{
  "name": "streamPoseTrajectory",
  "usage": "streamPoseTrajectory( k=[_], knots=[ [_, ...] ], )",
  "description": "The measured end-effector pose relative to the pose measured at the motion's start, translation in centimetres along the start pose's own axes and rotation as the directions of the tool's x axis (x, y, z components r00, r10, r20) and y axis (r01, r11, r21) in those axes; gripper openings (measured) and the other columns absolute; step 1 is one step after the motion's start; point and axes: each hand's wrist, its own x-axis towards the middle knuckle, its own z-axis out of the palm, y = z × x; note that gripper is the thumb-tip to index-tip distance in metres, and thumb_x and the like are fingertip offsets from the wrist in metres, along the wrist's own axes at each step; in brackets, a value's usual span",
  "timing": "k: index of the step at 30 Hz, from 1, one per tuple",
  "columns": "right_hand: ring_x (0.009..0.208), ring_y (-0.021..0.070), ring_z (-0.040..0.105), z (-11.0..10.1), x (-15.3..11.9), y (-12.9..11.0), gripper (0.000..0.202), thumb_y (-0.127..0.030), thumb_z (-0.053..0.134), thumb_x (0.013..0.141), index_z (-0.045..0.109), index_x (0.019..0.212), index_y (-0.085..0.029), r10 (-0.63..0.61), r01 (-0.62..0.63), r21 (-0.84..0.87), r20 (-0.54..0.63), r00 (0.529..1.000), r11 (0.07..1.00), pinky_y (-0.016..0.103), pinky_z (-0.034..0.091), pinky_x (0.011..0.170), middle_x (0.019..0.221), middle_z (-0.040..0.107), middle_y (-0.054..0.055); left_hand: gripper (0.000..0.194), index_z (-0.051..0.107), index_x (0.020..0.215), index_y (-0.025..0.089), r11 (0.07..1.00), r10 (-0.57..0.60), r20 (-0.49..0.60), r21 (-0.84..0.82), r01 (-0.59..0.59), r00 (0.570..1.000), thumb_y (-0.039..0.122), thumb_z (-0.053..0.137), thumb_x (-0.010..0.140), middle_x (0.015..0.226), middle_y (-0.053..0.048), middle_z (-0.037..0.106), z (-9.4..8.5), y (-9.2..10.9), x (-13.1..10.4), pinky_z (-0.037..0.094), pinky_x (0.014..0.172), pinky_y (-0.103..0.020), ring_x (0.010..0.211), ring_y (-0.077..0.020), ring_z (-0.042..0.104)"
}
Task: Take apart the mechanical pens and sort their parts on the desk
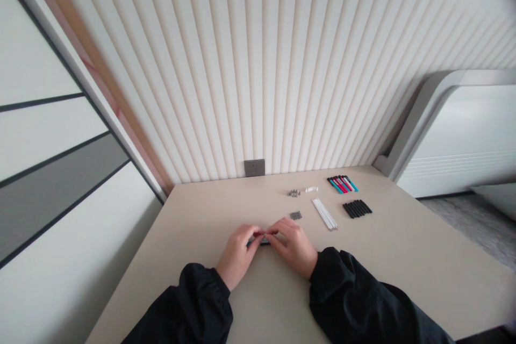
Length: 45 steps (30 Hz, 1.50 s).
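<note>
My left hand and my right hand meet low over the table, thumbs and forefingers pinched together fingertip to fingertip. Whatever lies between the fingertips is too small and covered to name. Just beneath them a dark, bluish slim piece shows in part, mostly hidden by the fingers. Beyond my right hand lies a patch of small grey metal pieces, like springs. Slim white rods with pointed tips, like pen refills, lie side by side to the right of it.
Farther back on the beige table are small grey cone-shaped pieces and small white pieces. At right lie a row of coloured pen-like barrels and a row of black tubes. A socket is on the ribbed wall.
</note>
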Motion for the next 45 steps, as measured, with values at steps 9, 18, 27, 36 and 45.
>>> streamPoseTrajectory(
  k=[9,18,27,36,45],
  knots=[
    [0.082,0.0196,0.059,-6.9,2.3,4.6,0.018,-0.028,0.049,0.090,0.064,0.084,-0.019,0.007,-0.131,-0.326,-0.356,0.934,0.936,0.032,0.043,0.079,0.082,0.067,0.006,0.005,0.062,0.089,0.021,0.983,0.099,0.061,0.149,-0.107,0.993,0.023,0.061,0.085,0.089,-0.003,0.065,-0.6,0.9,-0.1,0.047,0.081,-0.035,0.088,-0.0204,0.059],
    [0.083,0.0211,0.059,-12.2,1.9,13.6,0.024,-0.025,0.048,0.088,0.069,0.081,-0.018,0.318,-0.487,-0.595,-0.372,0.872,0.639,0.029,0.038,0.073,0.081,0.069,0.008,0.010,0.065,0.092,0.023,0.960,0.101,0.154,0.244,-0.136,0.983,0.019,0.062,0.084,0.093,-0.003,0.064,-0.3,0.6,-0.4,0.046,0.083,-0.039,0.091,-0.0222,0.057],
    [0.084,0.0203,0.060,-10.6,2.5,14.2,0.024,-0.026,0.049,0.088,0.072,0.085,-0.018,0.412,-0.525,-0.611,-0.331,0.849,0.592,0.028,0.036,0.072,0.086,0.070,0.009,0.013,0.066,0.095,0.023,0.959,0.089,0.145,0.255,-0.124,0.986,0.019,0.054,0.089,0.090,-0.003,0.063,-0.3,0.6,-0.2,0.045,0.082,-0.038,0.088,-0.0211,0.056],
    [0.088,0.0214,0.059,-10.9,2.6,13.5,0.023,-0.024,0.051,0.088,0.072,0.085,-0.016,0.384,-0.504,-0.604,-0.328,0.863,0.617,0.029,0.037,0.079,0.087,0.069,0.009,0.014,0.065,0.095,0.023,0.976,0.107,0.066,0.186,-0.117,0.992,0.022,0.052,0.091,0.089,-0.004,0.064,-0.4,0.5,-0.1,0.047,0.083,-0.038,0.087,-0.0203,0.058],
    [0.093,0.0220,0.057,-5.0,1.4,2.0,0.023,-0.026,0.046,0.093,0.064,0.106,-0.021,-0.023,-0.011,-0.318,-0.100,0.995,0.948,0.036,0.040,0.086,0.097,0.067,0.009,0.018,0.059,0.093,0.019,0.979,-0.102,-0.150,-0.192,0.072,0.983,0.036,0.052,0.090,0.079,-0.002,0.064,-0.5,1.7,0.0,0.050,0.069,-0.027,0.073,-0.0159,0.061]
  ],
)
